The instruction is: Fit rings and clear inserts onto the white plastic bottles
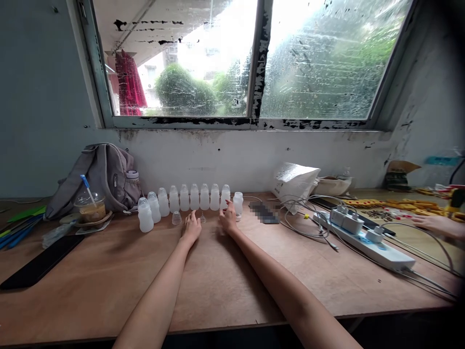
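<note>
Fingers of our right hand (228, 218) curl loosely toward the last bottle (238, 203) at the right end of the row, fingertips touching or just shy of its side; we cannot tell whether they grip it. That bottle stands upright, long axis vertical, neck pointing up, and looks uncapped. Our left hand (191, 227) lies flat on the wooden table (218, 286), fingers spread and empty, just before a small clear cap (202, 219) and near another clear cap (176, 218). Behind both hands runs a curved row of white bottles (189, 198), all upright, caps on top, bending toward us at its left end. Further left we see a grey backpack (101, 177) and a plastic cup with a blue straw (90, 206). To the right lie a white power strip (363, 237) with tangled cables, and another person's hand (434, 224) rests at the table's far right edge.
</note>
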### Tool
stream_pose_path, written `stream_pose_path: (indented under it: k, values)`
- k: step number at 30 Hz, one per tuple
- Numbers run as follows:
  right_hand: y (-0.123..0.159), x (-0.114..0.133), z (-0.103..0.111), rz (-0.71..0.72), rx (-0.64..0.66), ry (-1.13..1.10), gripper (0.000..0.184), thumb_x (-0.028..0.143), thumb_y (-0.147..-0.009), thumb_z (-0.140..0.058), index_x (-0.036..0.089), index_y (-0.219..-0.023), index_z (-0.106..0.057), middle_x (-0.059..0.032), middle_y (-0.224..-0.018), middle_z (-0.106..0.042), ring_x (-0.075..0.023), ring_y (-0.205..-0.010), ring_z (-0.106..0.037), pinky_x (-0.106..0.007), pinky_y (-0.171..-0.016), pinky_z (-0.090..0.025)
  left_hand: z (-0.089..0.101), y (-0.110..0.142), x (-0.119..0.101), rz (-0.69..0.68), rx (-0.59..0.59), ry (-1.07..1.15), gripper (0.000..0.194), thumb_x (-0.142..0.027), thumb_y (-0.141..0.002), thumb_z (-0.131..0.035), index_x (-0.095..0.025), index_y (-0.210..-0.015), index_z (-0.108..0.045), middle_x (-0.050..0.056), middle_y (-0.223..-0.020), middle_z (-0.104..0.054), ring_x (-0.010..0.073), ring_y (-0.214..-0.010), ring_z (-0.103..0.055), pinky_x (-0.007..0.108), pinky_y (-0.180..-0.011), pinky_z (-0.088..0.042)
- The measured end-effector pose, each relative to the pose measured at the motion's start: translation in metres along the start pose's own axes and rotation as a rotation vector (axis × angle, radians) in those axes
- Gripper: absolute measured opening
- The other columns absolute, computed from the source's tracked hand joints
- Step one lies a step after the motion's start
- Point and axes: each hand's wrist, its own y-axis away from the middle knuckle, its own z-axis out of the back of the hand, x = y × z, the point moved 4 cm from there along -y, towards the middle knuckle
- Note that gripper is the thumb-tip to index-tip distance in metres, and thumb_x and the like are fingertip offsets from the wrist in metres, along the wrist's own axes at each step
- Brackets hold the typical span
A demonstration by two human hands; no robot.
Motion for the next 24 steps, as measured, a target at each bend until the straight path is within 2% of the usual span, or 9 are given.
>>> stream_pose_path:
  k: [6,8,11,17,24]
  values:
    - [-0.053,0.035,0.014,0.051,-0.003,0.167,0.059,0.014,-0.072,-0.039,0.021,-0.128,-0.021,-0.0122,-0.129,-0.031,-0.0233,-0.100,-0.049,-0.031,-0.071,-0.042,0.003,-0.006,0.009,0.141,-0.079,0.042,0.049,-0.018,-0.075,-0.044,-0.011,-0.122,-0.031,0.018,-0.129,-0.035,0.0228,-0.123,-0.028,0.034,-0.099,-0.023]
    - [-0.072,0.037,0.019,0.018,0.057,0.269,0.064,0.013,-0.070,-0.042,0.022,-0.130,-0.020,-0.0124,-0.133,-0.025,-0.0244,-0.098,-0.051,-0.032,-0.071,-0.042,0.004,-0.007,0.012,0.188,-0.095,0.057,0.050,-0.021,-0.076,-0.044,-0.011,-0.123,-0.029,0.018,-0.130,-0.034,0.0227,-0.124,-0.026,0.034,-0.100,-0.022]
    - [-0.090,0.031,0.022,0.002,0.190,0.381,0.067,0.012,-0.067,-0.046,0.022,-0.130,-0.024,-0.0131,-0.134,-0.025,-0.0258,-0.098,-0.051,-0.034,-0.075,-0.041,0.006,-0.008,0.016,0.256,-0.114,0.078,0.050,-0.025,-0.077,-0.043,-0.012,-0.123,-0.028,0.018,-0.130,-0.034,0.0232,-0.123,-0.028,0.034,-0.098,-0.024]
    - [-0.094,0.011,0.022,-0.033,0.278,0.413,0.058,0.013,-0.066,-0.047,0.017,-0.123,-0.036,-0.0136,-0.126,-0.037,-0.0248,-0.102,-0.048,-0.032,-0.079,-0.039,0.011,-0.009,0.024,0.356,-0.157,0.133,0.049,-0.030,-0.078,-0.042,-0.013,-0.121,-0.028,0.018,-0.130,-0.034,0.0243,-0.120,-0.033,0.035,-0.094,-0.031]
    - [-0.083,0.011,0.028,-0.024,0.216,0.377,0.039,0.025,-0.075,-0.044,0.015,-0.112,-0.038,-0.0128,-0.103,-0.053,-0.0232,-0.089,-0.052,-0.031,-0.068,-0.039,0.018,-0.009,0.032,0.468,-0.235,0.241,0.044,-0.030,-0.079,-0.039,-0.015,-0.119,-0.027,0.016,-0.125,-0.039,0.0194,-0.113,-0.042,0.028,-0.086,-0.039]
